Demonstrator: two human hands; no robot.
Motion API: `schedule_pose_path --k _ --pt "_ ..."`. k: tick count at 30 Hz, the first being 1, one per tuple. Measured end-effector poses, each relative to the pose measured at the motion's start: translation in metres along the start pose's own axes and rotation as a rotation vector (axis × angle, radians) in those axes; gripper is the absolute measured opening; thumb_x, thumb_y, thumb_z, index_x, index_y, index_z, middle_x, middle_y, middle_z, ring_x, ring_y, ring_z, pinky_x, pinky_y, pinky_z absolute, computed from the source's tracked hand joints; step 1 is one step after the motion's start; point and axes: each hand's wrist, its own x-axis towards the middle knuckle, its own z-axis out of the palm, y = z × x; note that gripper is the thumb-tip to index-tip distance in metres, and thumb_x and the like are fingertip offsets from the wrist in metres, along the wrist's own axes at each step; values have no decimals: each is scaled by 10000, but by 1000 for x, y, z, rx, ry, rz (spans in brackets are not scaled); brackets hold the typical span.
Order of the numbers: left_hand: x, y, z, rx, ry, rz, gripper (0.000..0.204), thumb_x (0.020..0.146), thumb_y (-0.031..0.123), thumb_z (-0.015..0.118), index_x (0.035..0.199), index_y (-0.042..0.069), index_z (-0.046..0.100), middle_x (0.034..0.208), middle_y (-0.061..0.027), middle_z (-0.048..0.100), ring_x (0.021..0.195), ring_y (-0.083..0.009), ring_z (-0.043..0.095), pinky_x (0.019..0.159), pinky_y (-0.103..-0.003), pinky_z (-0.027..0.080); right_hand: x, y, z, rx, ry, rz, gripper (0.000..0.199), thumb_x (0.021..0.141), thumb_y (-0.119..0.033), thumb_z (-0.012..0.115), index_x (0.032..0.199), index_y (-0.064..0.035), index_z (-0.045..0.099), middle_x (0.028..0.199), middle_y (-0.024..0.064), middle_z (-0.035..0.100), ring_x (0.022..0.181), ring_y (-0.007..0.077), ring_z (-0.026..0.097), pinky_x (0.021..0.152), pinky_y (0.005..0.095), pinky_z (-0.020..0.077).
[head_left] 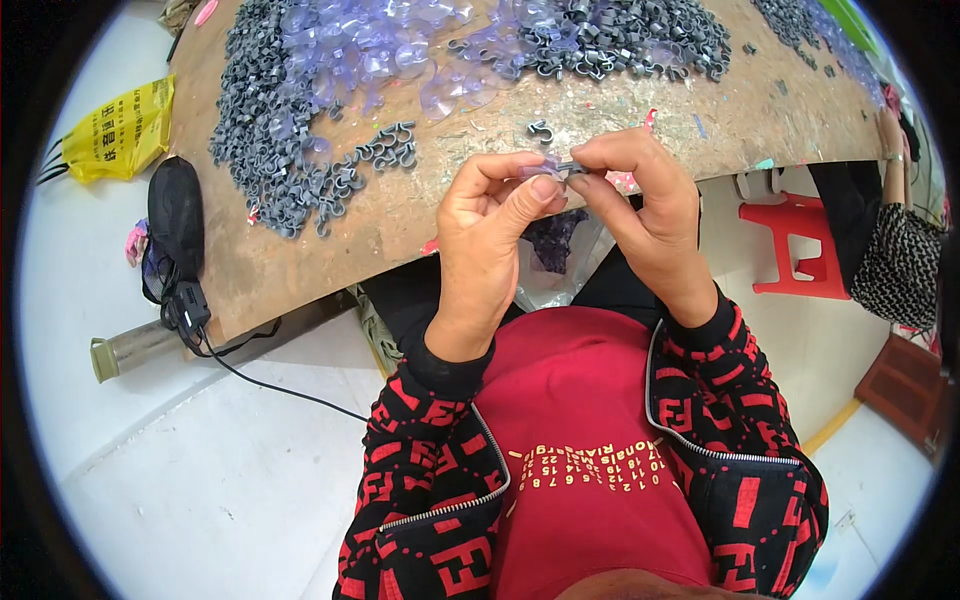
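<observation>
Both the left hand [487, 215] and right hand [640, 195] pinch one small grey plastic clip with clear suction cup [556, 170] near the worn wooden table's [600, 100] front edge, while large unassembled heaps of grey plastic clips [270, 130] and clear plastic suction cups [380, 50] remain toward its far edge.

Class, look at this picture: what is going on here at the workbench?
A person seated at a worn wooden table holds a small grey clip and a clear plastic piece pinched between the left hand and right hand, close together above the table's edge. Heaps of grey clips and clear suction cups lie on the table. Another person's arm shows at the far right, beside a red stool.
</observation>
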Motion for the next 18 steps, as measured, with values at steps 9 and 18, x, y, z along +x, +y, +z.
schedule_pose_path --k 9,18 --pt "-2 -8 0 199 29 162 213 842 -32 668 1036 -16 581 1029 -83 610 874 -117 612 817 -251 511 2 4 3 -180 45 -148 257 739 68 713 963 -26 628 898 88 640 829 218 630 710 288 492" --pt "-2 0 2 332 41 167 178 843 -26 665 1005 -31 591 1016 -86 629 874 -119 618 780 -249 521 7 22 -2 -313 31 -417 242 702 63 718 919 -13 642 886 95 633 761 228 614 659 305 488"
